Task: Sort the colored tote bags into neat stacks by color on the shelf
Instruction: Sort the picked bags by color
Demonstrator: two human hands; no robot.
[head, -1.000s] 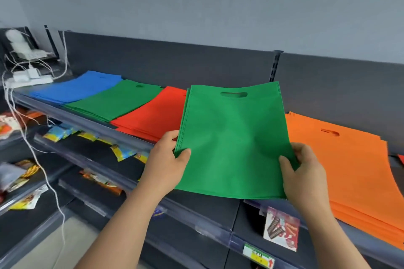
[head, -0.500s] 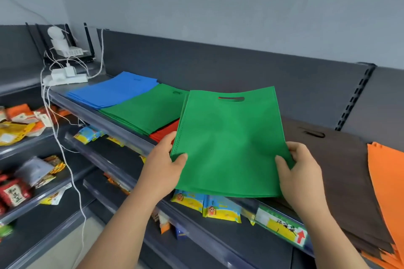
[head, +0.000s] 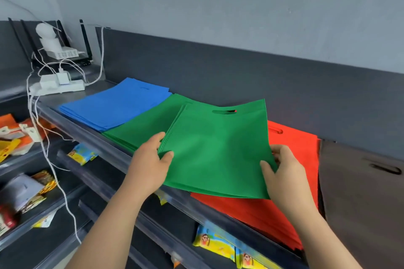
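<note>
A left hand [head: 150,164] and right hand [head: 284,172] pinch a sheaf of green tote bags [head: 218,150] at its side edges, thumbs on top, fingers behind. Beyond the left fingers lies the green stack [head: 142,126] on the shelf [head: 52,99]; under the right fingers, the red stack [head: 295,159]; the sheaf overlaps both, and the blue stack [head: 115,105] sits farther left

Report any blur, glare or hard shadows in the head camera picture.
Head view, centre: the light is soft and even, with no glare on the held green bags, which look sharp, as do the left hand and right hand gripping them. Head view, lower left: the snack packets are smeared by blur. Head view, below the bags: only a thin shadow falls on the red stack.
</note>
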